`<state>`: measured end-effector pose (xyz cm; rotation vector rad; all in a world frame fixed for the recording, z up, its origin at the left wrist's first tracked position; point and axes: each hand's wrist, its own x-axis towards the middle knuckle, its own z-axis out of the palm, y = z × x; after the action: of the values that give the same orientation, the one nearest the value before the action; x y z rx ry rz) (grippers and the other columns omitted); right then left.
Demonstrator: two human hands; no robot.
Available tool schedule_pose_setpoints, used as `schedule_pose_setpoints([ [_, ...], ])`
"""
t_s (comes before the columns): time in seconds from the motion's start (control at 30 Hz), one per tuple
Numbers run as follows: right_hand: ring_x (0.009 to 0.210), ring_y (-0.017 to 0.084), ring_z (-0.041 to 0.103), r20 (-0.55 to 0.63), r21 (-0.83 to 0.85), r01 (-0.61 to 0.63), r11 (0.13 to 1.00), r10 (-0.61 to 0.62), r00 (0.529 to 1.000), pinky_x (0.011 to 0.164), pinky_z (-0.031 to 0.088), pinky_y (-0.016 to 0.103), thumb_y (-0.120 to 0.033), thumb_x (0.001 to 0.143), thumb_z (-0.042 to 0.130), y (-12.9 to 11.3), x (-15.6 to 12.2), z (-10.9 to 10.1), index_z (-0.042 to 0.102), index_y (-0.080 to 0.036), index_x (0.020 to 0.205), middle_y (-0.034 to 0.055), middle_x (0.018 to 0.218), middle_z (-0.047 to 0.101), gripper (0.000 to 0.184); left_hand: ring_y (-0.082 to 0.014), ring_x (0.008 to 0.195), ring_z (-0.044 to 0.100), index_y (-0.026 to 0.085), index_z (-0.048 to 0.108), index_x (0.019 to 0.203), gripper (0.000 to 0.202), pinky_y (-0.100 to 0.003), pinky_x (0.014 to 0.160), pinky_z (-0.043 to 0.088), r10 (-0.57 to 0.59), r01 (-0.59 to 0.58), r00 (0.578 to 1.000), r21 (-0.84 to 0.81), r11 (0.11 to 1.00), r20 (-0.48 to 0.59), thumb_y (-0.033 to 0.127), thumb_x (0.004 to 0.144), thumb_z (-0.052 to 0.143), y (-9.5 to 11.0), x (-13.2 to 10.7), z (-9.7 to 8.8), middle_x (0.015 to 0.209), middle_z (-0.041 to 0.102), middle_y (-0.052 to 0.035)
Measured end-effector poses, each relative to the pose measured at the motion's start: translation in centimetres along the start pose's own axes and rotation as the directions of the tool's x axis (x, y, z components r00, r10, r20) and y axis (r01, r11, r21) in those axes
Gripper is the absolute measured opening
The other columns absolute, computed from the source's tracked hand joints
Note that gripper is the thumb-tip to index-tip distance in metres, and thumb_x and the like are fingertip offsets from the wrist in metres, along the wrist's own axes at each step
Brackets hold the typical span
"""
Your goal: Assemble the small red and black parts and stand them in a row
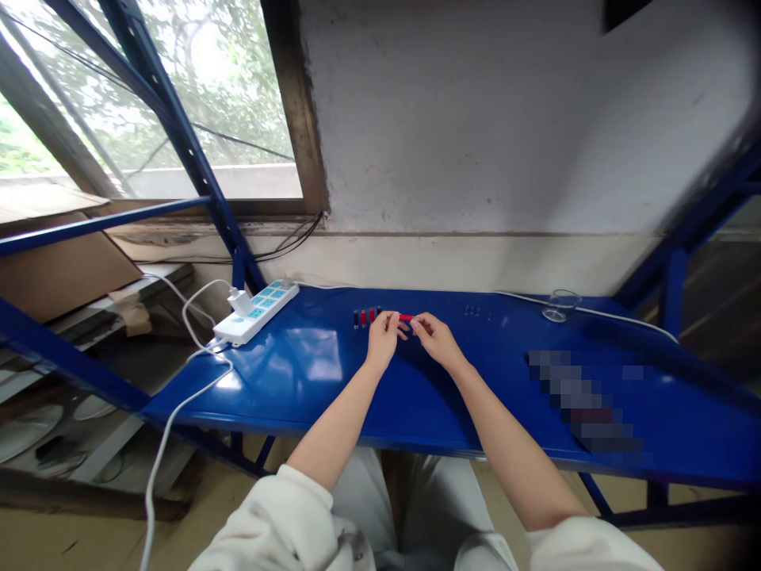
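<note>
Head view: both hands meet over the blue tabletop point(321, 400), near the middle of its far half, with a small, slim red piece point(406, 318) between them. The left hand point(384, 337) pinches its left end between the fingertips, and the right hand point(437, 339) grips its right end in the same way. The red piece lies roughly level, raised a little in front of the person; its finer details are too small to tell.

Just beyond and to the left of the left hand, a short row of red and black pieces point(364, 319) sits on the tabletop, the rightmost one close to that hand. Further right, past the right hand, are some tiny parts point(472, 310), too small to make out, and then a clear glass container point(557, 306) near the back edge, beside a thin white cable point(624, 318). Nearer the person on the right lies a long item point(586, 400) blurred into blocks. At the far left, a white power strip point(257, 314) carries a plugged-in white adapter point(240, 302).
</note>
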<state>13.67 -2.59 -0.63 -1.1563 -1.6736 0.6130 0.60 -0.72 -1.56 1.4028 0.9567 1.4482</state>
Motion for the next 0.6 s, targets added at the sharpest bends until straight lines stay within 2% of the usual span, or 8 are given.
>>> schedule_pose_setpoints([
  [0.17,0.054,0.012,0.049,-0.052,-0.037,-0.028,0.999,0.026,0.998,0.052,0.038,0.023,-0.049,0.084,0.033,-0.03,-0.12,-0.13,0.051,-0.019,0.071,0.0002,0.059,0.052,0.037,-0.0081,0.046,0.056,0.013,0.051,0.085,0.027,-0.02,0.05,0.043,0.008,-0.009,0.999,0.007,1.0,0.045,0.039,0.082,0.046,0.24,-0.23,0.06,0.067,0.059,-0.0017],
  [0.47,0.06,0.013,0.053,-0.036,-0.01,0.015,1.0,-0.015,0.999,0.057,0.042,0.025,-0.04,0.081,0.042,0.58,0.16,-0.19,0.054,-0.018,0.092,0.0036,0.075,0.059,0.027,-0.0078,0.044,0.056,0.013,0.05,0.088,0.031,-0.02,0.049,0.044,-0.006,0.006,0.999,-0.005,1.0,-0.05,0.042,0.082,0.044,0.08,0.1,-0.18,0.07,0.061,-0.003],
  [0.6,0.055,0.011,0.049,-0.016,-0.073,0.042,0.996,-0.043,0.999,0.055,0.04,0.025,-0.038,0.08,0.044,0.56,0.17,-0.05,0.055,-0.018,0.089,0.0036,0.077,0.06,0.024,-0.0073,0.044,0.055,0.013,0.05,0.088,0.031,-0.02,0.049,0.044,-0.014,0.014,0.999,-0.001,1.0,-0.034,0.043,0.082,0.045,-0.09,0.12,-0.16,0.069,0.06,-0.0024],
])
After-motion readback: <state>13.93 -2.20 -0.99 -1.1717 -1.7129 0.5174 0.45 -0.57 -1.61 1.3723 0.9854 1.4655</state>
